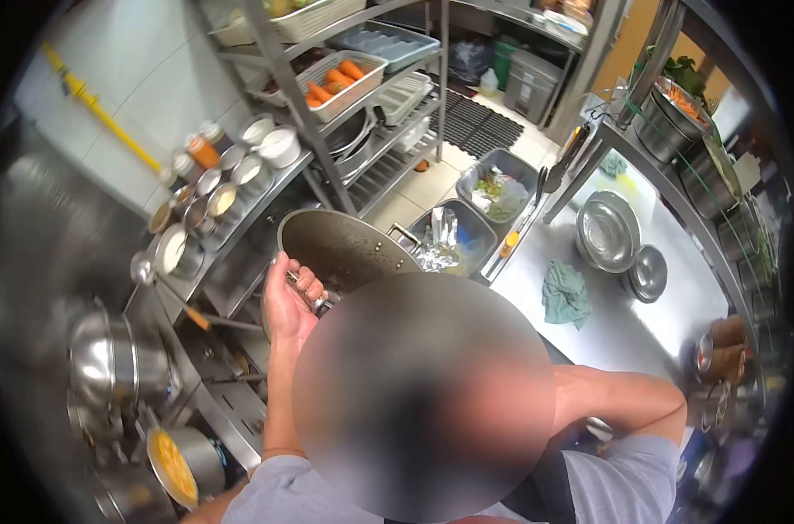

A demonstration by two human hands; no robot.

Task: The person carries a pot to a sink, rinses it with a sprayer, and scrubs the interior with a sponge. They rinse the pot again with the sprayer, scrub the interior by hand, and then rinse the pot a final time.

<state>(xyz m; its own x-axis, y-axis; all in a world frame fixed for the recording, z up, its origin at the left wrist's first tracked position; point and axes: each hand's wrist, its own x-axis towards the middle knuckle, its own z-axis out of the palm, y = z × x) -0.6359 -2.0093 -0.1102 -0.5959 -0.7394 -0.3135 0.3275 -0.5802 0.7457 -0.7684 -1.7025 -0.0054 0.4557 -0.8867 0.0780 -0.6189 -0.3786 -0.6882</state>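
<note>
A large, deep metal pot (327, 231) is tilted in front of me, its wide mouth partly visible. My left hand (294, 295) wraps its fingers around the metal handle on the near-left side of the pot. Another loop handle (403, 234) shows on the far-right rim. My right forearm (593, 397) bends inward from the right, and its hand disappears into a large blurred patch. Whether that hand holds anything is hidden, as is the lower part of the pot.
Left, a ladle (144, 269) lies by seasoning containers (222, 201); a pot with yellow contents (172, 467) stands lower. Ahead are a rack with carrots (336, 83) and two waste bins (499, 179). The steel counter (537, 301) at right bears bowls (608, 231) and a green cloth (566, 294).
</note>
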